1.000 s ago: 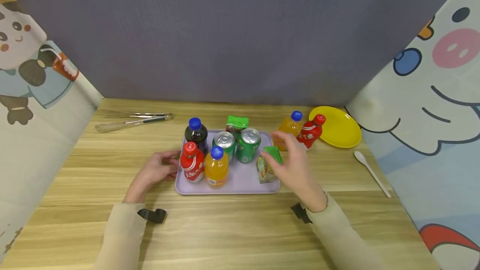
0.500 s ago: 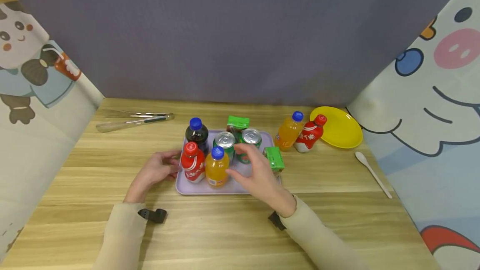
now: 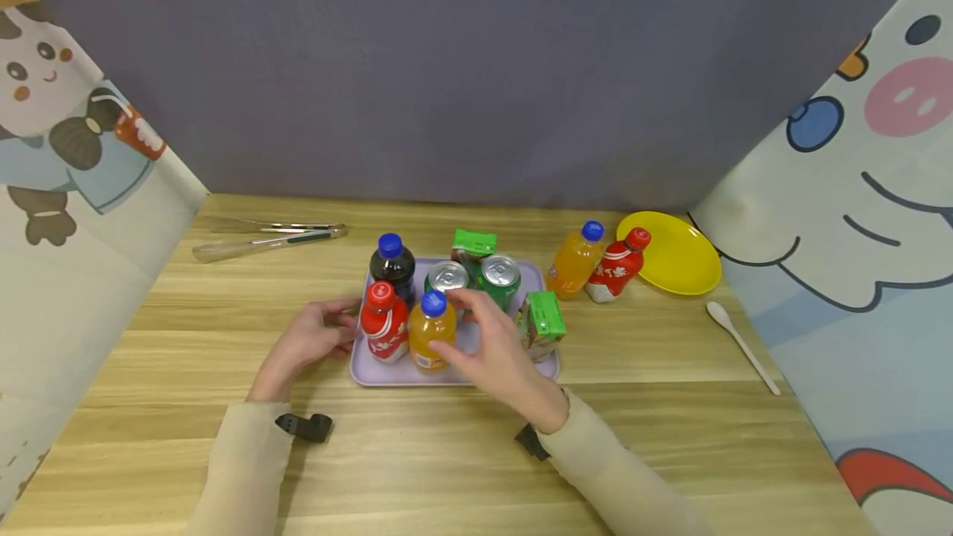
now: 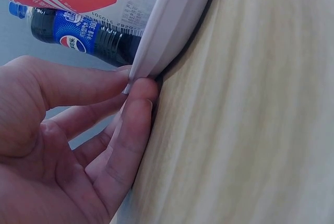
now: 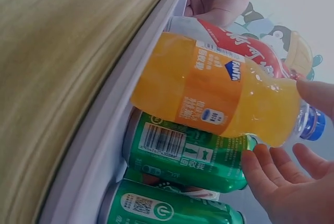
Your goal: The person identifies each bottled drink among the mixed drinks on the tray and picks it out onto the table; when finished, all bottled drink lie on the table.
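Observation:
My left hand point(image 3: 313, 331) pinches the left edge of a lilac tray point(image 3: 380, 379); in the left wrist view the thumb lies on the rim point(image 4: 167, 36) and a finger is under it. My right hand point(image 3: 500, 354) is spread around an orange Fanta bottle point(image 3: 428, 329) at the tray's front. In the right wrist view its thumb and fingers are on either side of the blue-capped neck, loosely apart. Beside the Fanta stand a red-and-white bottle point(image 3: 385, 329), a Pepsi bottle point(image 3: 392, 267) and two green cans point(image 3: 448, 275). A green-topped drink carton point(image 3: 547, 317) stands at the tray's right end.
Behind the cans is another green-topped carton point(image 3: 475, 242). Right of the tray stand a second orange bottle point(image 3: 576, 263) and red bottle point(image 3: 616, 270), by a yellow plate point(image 3: 677, 259). A white spoon point(image 3: 742, 346) lies far right; metal tongs point(image 3: 275, 240) lie back left.
My right hand has let go of the green-topped carton at the tray's right end and moved left to the Fanta bottle. The left hand stays at the tray's edge.

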`<action>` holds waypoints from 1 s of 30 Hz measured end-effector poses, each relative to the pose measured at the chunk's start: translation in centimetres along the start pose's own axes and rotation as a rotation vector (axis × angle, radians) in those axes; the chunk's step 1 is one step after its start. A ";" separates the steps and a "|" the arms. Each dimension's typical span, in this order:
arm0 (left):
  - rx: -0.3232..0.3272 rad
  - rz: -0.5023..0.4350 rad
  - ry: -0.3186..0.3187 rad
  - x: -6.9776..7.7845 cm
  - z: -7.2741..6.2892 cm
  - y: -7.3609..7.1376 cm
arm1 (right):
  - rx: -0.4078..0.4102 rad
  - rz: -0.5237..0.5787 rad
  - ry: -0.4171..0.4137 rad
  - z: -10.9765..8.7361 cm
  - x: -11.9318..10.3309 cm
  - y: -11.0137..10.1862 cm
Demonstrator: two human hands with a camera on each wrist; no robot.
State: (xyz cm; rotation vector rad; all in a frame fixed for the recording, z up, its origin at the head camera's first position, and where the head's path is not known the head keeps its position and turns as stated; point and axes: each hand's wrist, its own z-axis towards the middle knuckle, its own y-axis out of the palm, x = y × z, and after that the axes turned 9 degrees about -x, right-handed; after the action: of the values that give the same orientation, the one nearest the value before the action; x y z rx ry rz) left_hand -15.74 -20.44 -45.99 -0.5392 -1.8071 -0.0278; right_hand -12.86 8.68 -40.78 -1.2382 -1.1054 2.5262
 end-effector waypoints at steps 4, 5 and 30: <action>-0.003 -0.002 0.004 0.0 0.1 0.1 | 0.001 -0.021 -0.004 0.0 0.2 0.3; -0.003 -0.004 0.003 0.0 0.1 0.1 | 0.000 -0.022 -0.001 0.1 0.2 0.4; 0.001 0.001 0.008 0.1 0.1 0.1 | 0.063 0.148 0.037 -0.5 0.3 1.4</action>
State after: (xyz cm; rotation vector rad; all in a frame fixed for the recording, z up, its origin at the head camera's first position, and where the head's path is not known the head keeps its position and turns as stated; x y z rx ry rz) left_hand -15.79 -20.34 -45.97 -0.5386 -1.7991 -0.0286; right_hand -12.41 8.03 -42.04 -1.3923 -0.9524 2.6102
